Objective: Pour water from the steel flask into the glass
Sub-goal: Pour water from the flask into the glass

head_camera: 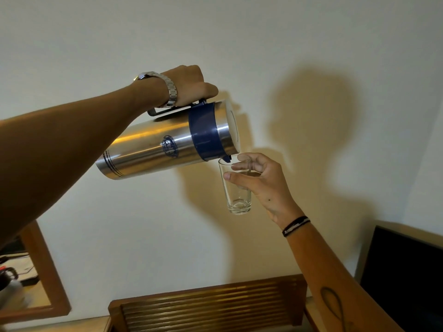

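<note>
My left hand (190,83) grips the dark handle on top of the steel flask (153,149), which is tipped nearly level in the air in front of a pale wall. The flask has a blue collar and a steel lid, and its small blue spout rests right over the rim of the glass. The clear glass (236,195) is held upright in the air by my right hand (260,182), fingers wrapped around its upper part. The glass looks empty at the bottom; no stream of water is visible.
A wooden slatted rack (208,305) stands against the wall below the glass. A wood-framed mirror (51,279) hangs at the lower left. A dark screen (405,271) sits at the lower right.
</note>
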Demonstrator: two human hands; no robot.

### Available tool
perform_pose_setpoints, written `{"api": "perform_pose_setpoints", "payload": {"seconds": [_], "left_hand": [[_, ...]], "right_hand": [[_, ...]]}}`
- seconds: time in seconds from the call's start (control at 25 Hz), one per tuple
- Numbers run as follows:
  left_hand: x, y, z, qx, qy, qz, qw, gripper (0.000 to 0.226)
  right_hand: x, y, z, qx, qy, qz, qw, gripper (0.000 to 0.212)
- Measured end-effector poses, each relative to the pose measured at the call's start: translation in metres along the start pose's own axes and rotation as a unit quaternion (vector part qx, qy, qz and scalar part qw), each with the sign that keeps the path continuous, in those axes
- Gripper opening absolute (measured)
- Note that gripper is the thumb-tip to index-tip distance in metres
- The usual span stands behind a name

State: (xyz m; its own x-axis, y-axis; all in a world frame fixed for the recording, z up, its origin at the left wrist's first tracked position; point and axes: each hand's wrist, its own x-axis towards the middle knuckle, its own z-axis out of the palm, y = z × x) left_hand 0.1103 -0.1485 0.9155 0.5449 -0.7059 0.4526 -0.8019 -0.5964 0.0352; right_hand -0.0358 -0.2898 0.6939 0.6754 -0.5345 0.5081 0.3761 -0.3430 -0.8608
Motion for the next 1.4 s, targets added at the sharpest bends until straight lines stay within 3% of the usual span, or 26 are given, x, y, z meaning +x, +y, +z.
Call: {"api": "perform_pose_setpoints", "payload": {"seconds": [1.08, 1.4], "left_hand": [[0.010, 0.025, -0.005, -0.018, -0.017, 0.038, 0.999, 0.040], [0.008, 0.021, -0.011, -0.005, -0.015, 0.035, 0.999, 0.042]], "right_hand": [[-0.002, -0.002, -0.006, 0.015, -0.004, -0.007, 1.000, 0.066], [-0.002, -0.001, -0.004, 0.013, -0.006, -0.009, 1.000, 0.052]]}}
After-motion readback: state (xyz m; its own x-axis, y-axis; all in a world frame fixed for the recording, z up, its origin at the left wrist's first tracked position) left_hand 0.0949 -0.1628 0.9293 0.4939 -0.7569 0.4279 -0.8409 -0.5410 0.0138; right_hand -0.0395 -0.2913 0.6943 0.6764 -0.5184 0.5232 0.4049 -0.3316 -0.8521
